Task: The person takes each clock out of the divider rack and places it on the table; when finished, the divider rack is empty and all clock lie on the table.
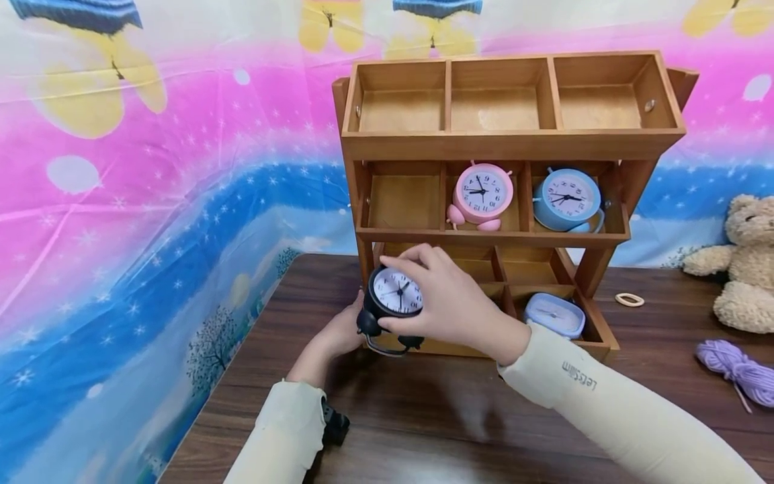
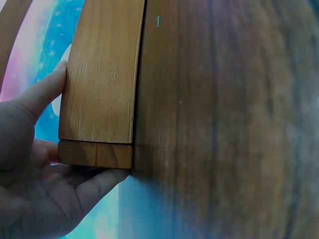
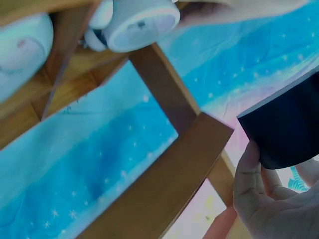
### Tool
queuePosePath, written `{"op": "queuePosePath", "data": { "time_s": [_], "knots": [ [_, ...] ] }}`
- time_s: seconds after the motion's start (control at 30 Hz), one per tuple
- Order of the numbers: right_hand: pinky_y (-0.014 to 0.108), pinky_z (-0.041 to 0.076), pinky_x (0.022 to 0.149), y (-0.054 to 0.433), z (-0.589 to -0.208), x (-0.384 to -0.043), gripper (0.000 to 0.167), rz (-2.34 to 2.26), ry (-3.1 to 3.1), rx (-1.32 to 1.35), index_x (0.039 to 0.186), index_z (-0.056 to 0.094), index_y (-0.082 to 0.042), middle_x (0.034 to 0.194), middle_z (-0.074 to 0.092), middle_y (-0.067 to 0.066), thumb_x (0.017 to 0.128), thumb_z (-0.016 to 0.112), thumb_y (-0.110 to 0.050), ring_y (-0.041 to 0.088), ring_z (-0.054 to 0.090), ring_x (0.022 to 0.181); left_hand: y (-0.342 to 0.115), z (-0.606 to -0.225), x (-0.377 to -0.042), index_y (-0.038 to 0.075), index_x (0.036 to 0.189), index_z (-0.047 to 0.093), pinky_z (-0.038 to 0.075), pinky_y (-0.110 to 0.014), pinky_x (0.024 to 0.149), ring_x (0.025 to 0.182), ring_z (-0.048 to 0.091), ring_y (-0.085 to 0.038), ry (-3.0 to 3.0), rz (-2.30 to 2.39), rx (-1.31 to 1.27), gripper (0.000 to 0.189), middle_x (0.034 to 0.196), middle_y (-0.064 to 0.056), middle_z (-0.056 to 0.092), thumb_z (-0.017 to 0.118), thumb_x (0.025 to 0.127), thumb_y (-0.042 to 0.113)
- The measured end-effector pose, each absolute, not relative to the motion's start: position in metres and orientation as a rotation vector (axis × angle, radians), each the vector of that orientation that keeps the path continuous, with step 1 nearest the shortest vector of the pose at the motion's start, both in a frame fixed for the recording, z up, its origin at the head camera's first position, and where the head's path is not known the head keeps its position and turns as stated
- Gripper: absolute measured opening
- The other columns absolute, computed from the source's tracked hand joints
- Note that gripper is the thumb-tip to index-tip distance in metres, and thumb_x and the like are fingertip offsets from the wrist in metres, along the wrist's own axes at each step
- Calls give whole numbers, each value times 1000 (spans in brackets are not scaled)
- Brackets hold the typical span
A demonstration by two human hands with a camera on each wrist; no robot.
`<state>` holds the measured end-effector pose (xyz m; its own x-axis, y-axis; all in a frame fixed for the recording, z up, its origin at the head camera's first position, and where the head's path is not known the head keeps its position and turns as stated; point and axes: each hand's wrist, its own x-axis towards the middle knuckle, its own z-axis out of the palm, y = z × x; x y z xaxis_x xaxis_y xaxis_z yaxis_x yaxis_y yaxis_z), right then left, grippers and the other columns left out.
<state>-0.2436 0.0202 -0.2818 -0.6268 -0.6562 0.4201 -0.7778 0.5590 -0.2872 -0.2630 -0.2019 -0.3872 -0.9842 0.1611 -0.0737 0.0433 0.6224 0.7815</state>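
Note:
My right hand (image 1: 444, 292) grips a black twin-bell alarm clock (image 1: 396, 296), in front of the wooden shelf (image 1: 514, 144). The clock is tilted, with its bells and handle pointing down and its white dial up. In the right wrist view the clock's dark body (image 3: 286, 124) lies between my thumb and fingers. My left hand (image 1: 345, 329) holds the shelf's lower left end. In the left wrist view my left hand's thumb and fingers (image 2: 45, 184) close round the wooden end piece (image 2: 99, 99). A white clock (image 3: 142, 27) beside the left hand shows in the right wrist view.
A pink alarm clock (image 1: 482, 193) and a blue one (image 1: 567, 199) stand on the middle tier. A pale blue clock (image 1: 555, 314) lies in the bottom right compartment. A wooden ring (image 1: 629, 300), purple yarn (image 1: 738, 371) and a teddy bear (image 1: 750, 262) are at the right.

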Motion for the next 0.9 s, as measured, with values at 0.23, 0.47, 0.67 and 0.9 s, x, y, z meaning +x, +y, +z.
{"op": "queuePosePath", "data": {
  "time_s": [0.23,0.47,0.67,0.9],
  "knots": [
    [38,52,87,26,-309,-229,80,576,-2570,1246,145,53,-22,129,51,2,77,80,-55,18,49,115,-200,-389,-263,2,159,5,27,-52,115,144,28,-39,2729,1229,13,92,158,-27,24,67,94,23],
    [43,49,92,27,-333,-223,79,536,-2604,1304,142,56,-19,130,52,3,76,79,-56,21,50,118,-200,-392,-263,3,159,5,26,-53,115,145,25,-40,2742,1187,-2,91,159,-27,23,66,97,31],
    [39,50,92,25,-351,-222,80,501,-2624,1351,143,55,-19,131,52,3,76,79,-57,20,50,119,-199,-394,-264,3,159,3,28,-54,114,144,29,-40,2741,1180,-2,93,160,-26,21,66,97,32],
    [39,51,92,22,-369,-221,79,447,-2646,1400,140,58,-14,132,53,5,77,78,-56,20,52,117,-199,-394,-263,4,159,1,30,-56,112,144,28,-40,2738,1179,14,101,161,-24,19,68,94,41]
  ]
}}
